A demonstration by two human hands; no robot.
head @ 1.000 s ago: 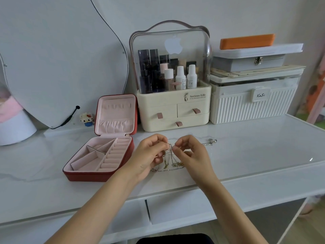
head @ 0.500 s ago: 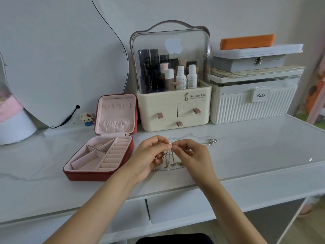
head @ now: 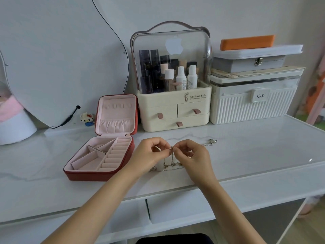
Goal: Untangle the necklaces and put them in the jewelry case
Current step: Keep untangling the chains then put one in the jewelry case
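Head view: we pinch tangled necklaces with left hand and right hand at centre; jewelry case at left open, compartments bare.

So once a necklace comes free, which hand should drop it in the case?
Probably the left hand: the open case sits right beside it, while the right hand would have to cross over.

Soft even daylight — wide-angle bending at edges.
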